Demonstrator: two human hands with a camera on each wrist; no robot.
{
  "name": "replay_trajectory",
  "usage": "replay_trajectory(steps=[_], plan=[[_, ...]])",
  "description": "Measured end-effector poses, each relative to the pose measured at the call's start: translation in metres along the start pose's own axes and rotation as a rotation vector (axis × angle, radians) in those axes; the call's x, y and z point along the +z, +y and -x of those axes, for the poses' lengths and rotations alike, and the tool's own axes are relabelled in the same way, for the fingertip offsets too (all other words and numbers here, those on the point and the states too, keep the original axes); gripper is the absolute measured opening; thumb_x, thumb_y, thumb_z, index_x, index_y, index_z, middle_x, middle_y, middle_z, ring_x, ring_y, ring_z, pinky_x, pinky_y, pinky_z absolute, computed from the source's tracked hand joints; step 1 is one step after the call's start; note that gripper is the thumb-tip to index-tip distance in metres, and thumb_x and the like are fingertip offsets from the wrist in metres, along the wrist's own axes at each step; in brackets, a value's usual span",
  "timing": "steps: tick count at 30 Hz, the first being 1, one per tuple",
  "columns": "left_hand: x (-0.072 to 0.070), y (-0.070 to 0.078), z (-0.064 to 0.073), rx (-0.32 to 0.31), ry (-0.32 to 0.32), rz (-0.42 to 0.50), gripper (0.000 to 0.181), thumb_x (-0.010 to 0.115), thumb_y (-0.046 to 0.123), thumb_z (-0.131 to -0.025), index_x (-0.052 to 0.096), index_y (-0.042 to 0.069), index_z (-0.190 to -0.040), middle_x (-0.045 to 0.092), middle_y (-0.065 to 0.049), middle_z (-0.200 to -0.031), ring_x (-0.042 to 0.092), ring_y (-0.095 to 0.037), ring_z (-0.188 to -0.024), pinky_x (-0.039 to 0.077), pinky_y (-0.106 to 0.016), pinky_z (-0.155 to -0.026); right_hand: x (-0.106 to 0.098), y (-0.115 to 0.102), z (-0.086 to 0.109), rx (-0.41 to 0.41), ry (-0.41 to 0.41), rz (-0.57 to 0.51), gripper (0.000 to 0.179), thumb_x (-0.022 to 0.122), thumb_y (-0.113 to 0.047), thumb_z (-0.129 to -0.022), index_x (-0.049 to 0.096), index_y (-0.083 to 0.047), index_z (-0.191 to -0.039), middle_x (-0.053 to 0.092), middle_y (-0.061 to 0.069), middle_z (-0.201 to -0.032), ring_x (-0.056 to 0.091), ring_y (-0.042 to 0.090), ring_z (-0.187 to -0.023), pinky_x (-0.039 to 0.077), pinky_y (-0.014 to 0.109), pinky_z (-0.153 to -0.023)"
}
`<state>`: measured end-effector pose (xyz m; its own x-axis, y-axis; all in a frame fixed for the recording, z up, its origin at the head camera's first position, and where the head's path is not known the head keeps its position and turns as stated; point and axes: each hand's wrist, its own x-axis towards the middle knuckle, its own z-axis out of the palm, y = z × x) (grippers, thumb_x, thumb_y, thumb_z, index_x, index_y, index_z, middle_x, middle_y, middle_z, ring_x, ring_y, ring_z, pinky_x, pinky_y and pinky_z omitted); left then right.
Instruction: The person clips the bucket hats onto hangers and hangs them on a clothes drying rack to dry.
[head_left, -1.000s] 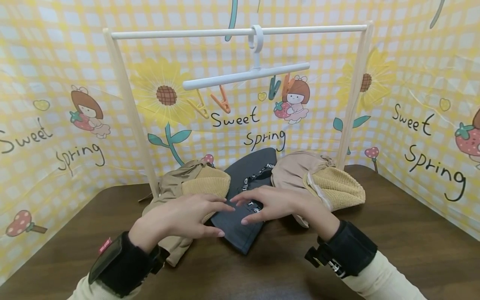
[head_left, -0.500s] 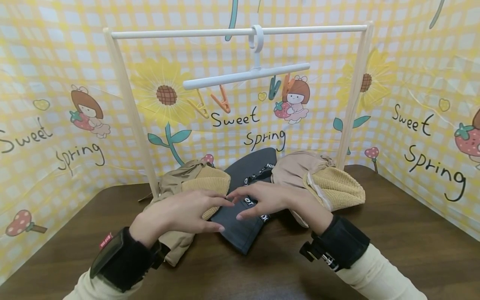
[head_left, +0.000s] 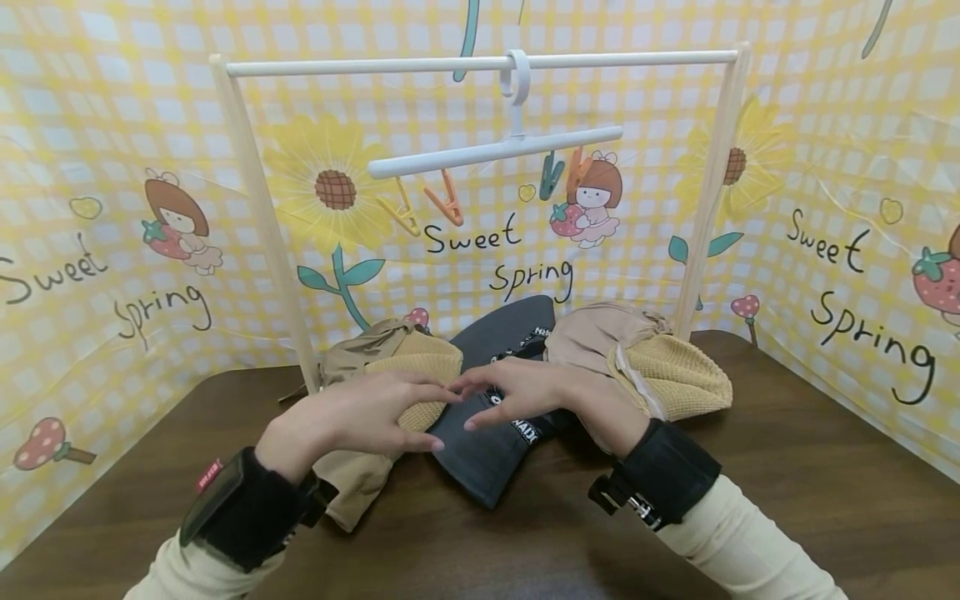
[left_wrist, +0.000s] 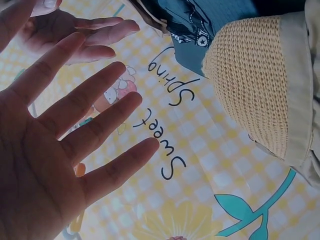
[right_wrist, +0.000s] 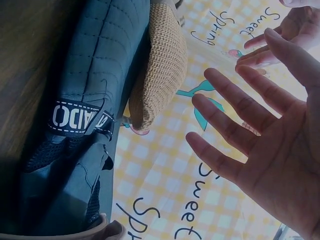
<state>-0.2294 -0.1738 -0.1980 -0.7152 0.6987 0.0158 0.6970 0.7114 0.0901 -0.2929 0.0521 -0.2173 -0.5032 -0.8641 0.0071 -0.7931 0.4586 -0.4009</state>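
Grey cloth forms the hat (head_left: 480,458) at the centre of the head view, lying on the brown table (head_left: 540,550); its black band (head_left: 525,431) carries white letters. Over its left edge I hold my left hand (head_left: 352,421), and over its middle my right hand (head_left: 528,392). Both grips are wide, fingers straight and spread, clear of the hats in the wrist views. My fingertips meet or overlap near the centre; I cannot tell whether they touch. Partly behind my left hand, left of centre, sits a beige hat (head_left: 416,358) with a woven straw part; right of centre, beside the grey one, lies a pinkish-tan hat (head_left: 637,358), also partly straw. Across the upper middle, a white hanger (head_left: 495,151) hangs from the rack (head_left: 262,208), with four clips (head_left: 446,200) below its bar.
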Motion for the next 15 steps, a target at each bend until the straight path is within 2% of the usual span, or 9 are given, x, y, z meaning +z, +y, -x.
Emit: replay_trajectory(steps=[10,15], plan=[[-0.001,-0.006,-0.002,0.000,0.013,-0.029,0.050,0.066,0.039,-0.093,0.058,0.014,-0.136,0.052,-0.010,-0.138,0.047,-0.033,-0.127,0.040,-0.053,-0.099,-0.004,-0.003,-0.008,0.042,-0.008,0.070,0.052,0.062,-0.031,-0.096,0.049,-0.011,-0.142,0.059,0.007,-0.132,0.051,0.023,-0.125,0.039,0.041,-0.103],[-0.004,-0.008,-0.004,-0.003,0.001,-0.011,0.050,0.066,0.036,-0.093,0.057,0.012,-0.137,0.051,-0.014,-0.139,0.046,-0.035,-0.128,0.040,-0.054,-0.099,-0.005,-0.003,-0.011,0.068,-0.017,0.058,0.054,0.063,-0.031,-0.096,0.047,-0.011,-0.144,0.058,0.006,-0.132,0.051,0.023,-0.124,0.041,0.041,-0.101]])
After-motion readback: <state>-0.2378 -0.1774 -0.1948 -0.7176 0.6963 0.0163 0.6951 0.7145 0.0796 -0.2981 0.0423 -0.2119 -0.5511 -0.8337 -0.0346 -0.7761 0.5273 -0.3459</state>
